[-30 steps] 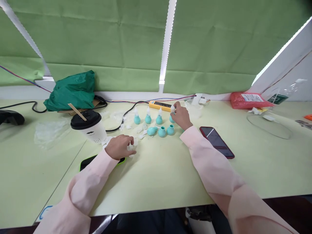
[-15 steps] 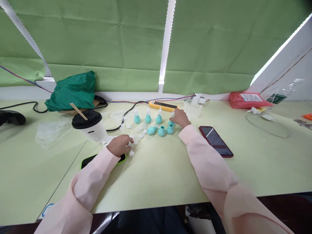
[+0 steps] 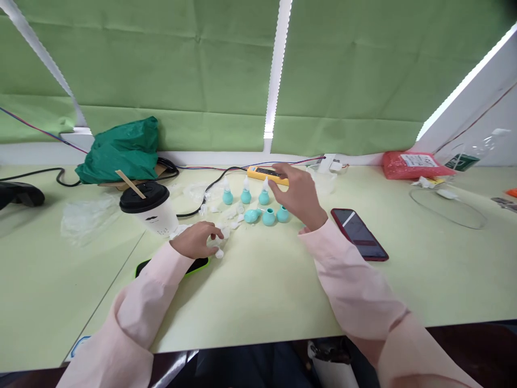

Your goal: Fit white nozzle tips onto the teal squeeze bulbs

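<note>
In the middle of the table, small turquoise rubber bulbs fitted with clear-white pointed nozzles [image 3: 246, 195] stand in a back row. In front, one bulb lies on its side [image 3: 252, 216] and two without nozzles stand upright, one an open-necked bulb [image 3: 269, 217]. My right hand [image 3: 299, 193] hovers over the row's right end, thumb and fingers apart, holding nothing; it hides whatever stands behind it. My left hand [image 3: 197, 240] rests with thumb and fingers parted around loose white plastic nozzle parts [image 3: 219, 252], beside a white scatter of pieces [image 3: 232, 225].
A white paper cup with black lid [image 3: 152, 215] stands left, near a green-edged phone [image 3: 197, 265] under my left forearm. A red-cased phone [image 3: 359, 234] lies right. Behind are a yellow power strip [image 3: 269, 175], a green bag [image 3: 121, 151] and a red package [image 3: 416, 164].
My right hand has lifted off the bulb with a nozzle at the back right and spread its fingers, drawing slightly nearer. My left hand has shifted slightly left, its fingers opening a little.
</note>
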`<state>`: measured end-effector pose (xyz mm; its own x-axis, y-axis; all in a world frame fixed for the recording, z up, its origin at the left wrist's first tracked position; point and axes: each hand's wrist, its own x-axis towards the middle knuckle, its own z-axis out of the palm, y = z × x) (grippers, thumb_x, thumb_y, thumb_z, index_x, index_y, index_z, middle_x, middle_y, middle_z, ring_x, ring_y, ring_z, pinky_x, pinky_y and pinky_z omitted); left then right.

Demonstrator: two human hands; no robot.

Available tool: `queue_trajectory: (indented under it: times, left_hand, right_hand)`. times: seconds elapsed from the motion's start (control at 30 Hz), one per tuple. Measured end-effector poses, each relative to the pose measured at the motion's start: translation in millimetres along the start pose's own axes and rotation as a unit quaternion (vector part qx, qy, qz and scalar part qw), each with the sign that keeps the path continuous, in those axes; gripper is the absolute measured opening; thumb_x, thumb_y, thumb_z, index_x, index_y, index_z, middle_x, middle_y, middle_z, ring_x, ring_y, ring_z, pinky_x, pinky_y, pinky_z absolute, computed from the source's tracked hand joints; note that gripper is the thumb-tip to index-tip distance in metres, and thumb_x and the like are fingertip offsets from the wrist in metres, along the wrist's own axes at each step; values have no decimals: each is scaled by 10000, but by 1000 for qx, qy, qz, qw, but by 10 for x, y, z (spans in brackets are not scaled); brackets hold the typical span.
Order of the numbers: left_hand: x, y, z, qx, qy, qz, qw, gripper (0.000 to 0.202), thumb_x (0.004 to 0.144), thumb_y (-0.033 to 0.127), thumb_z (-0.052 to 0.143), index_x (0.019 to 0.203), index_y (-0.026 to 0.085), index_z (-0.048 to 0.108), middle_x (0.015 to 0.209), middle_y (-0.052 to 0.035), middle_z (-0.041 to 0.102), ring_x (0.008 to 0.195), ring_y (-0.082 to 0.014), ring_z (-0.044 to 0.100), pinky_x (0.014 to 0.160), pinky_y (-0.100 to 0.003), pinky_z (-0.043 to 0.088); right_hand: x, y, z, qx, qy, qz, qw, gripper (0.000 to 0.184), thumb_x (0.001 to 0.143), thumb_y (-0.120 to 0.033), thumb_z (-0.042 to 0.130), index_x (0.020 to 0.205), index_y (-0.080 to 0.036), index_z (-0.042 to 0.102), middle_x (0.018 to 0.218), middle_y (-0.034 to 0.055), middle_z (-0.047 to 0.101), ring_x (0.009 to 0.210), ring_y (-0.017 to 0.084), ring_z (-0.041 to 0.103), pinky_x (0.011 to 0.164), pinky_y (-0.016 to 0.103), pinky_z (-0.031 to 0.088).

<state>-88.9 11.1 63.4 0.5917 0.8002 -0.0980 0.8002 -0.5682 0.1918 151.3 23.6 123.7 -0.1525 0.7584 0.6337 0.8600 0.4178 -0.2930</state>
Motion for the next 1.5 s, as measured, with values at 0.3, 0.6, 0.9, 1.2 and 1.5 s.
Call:
queue_trajectory:
  times: [0.3, 0.6, 0.9, 1.2, 1.5]
  left_hand:
    - [17, -41, 88, -29, -14, -21, 999, 353, 596, 203, 491, 945, 211, 541, 785, -31, 557, 707, -164, 527, 624, -245, 396]
    - [-39, -90, -10, -97, 51, 16, 994, 391, 612, 129, 383, 977, 179, 514, 701, -6, 564, 571, -108, 500, 569, -214, 396]
    - [-15, -161, 52, -53, 104, -47, 992, 282, 676, 310, 447, 880, 157, 569, 642, -18, 551, 592, -137, 504, 563, -233, 382]
    - [170, 103, 331, -35, 108, 47, 992, 318, 724, 189, 416, 1028, 204, 509, 877, -73, 490, 826, -194, 425, 709, -302, 361]
    - [252, 192, 335, -26, 136, 33, 990, 342, 745, 397, 412, 1054, 264, 477, 932, -55, 478, 867, -212, 378, 670, -326, 290]
  right_hand:
    - [-538, -226, 686, 26, -274, -109, 955, 206, 772, -135, 414, 951, -149, 517, 880, 90, 575, 847, 191, 521, 715, 283, 378]
    - [-597, -280, 959, 44, -267, -81, 959, 451, 777, -315, 440, 1179, -148, 320, 892, 97, 556, 810, 197, 527, 643, 280, 388]
    - [-579, -364, 1003, 78, -293, -70, 950, 226, 767, -308, 463, 920, -150, 515, 722, 41, 578, 728, 155, 532, 588, 227, 354]
    - [-926, -84, 451, 123, -298, -46, 945, 72, 706, -198, 479, 754, -160, 516, 640, 5, 547, 551, 109, 494, 524, 217, 360]
    - [-1190, 149, 461, 292, -217, 79, 928, 154, 661, -195, 511, 811, -172, 531, 655, 0, 544, 558, 102, 511, 517, 226, 435]
